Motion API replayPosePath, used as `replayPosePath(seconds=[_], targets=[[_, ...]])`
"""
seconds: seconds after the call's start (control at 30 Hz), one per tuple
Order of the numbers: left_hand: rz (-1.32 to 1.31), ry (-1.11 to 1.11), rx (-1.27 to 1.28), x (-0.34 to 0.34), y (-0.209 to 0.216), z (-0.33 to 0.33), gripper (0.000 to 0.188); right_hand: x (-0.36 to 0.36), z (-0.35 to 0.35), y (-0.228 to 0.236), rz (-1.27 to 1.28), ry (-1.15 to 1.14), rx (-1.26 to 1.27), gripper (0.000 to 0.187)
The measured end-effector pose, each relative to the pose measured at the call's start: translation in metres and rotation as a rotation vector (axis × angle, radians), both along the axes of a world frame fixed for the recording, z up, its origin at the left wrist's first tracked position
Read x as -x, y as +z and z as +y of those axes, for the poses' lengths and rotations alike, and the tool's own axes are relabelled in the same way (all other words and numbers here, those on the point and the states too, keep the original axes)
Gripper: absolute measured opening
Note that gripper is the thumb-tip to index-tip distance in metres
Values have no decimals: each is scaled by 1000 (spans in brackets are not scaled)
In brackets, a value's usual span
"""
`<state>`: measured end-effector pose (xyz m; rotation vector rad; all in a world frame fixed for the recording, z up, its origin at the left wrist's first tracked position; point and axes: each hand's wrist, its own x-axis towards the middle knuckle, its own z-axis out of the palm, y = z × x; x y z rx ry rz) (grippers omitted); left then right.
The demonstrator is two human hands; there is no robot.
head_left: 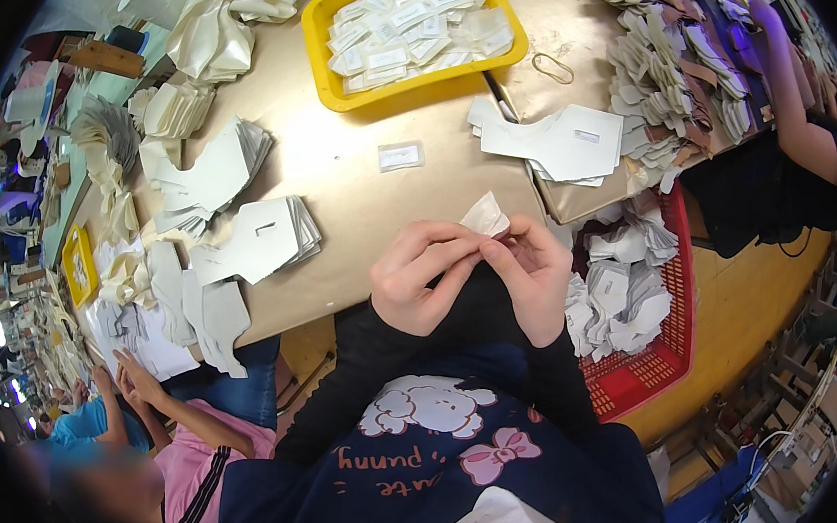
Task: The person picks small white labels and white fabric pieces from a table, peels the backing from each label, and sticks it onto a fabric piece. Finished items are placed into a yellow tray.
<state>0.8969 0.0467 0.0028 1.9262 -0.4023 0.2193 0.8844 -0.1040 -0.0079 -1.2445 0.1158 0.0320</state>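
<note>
Over the near edge of the table, my left hand (421, 270) and my right hand (533, 275) meet. Their fingertips pinch a small, thin off-white piece (486, 215) together; its exact kind cannot be made out. Beyond it, a small flat rectangular label patch (400, 156) lies alone on the tabletop. Farther back stands a yellow basket (329, 91) heaped with similar patches. To the right of the lone patch are stacked white cut pieces (553, 139), the top one bearing a patch in its slot.
Stacks of white cut pieces with slots (263, 239) cover the table's left side. A red basket (681, 322) holding more pieces stands right of my arm. A rubber band (553, 69) lies at the back. Co-workers sit left and stand right, a hand (767, 16) at the far pile.
</note>
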Motion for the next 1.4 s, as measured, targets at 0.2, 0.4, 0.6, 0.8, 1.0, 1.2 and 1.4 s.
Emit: replayPosePath(seconds=[0.2,0.4,0.6,0.8,1.0,1.2,1.4], targets=[[277,-28,262,1,6,3,16,2,-4,-1,73,76,-64,11],[610,-18,397,5,6,8,12,3,0,-2,-37,129,109,8],[736,-27,624,4,-8,14,12,5,-4,-2,27,134,34,7],[719,-46,631,4,-2,14,19,3,-8,-4,66,153,-132,7],[807,-77,570,3,5,11,31,1,-13,1,88,270,-109,9],[952,-150,631,-1,-6,26,20,1,-17,11,101,321,2,12],[909,-150,684,3,-8,25,17,3,-13,11,153,237,139,13]])
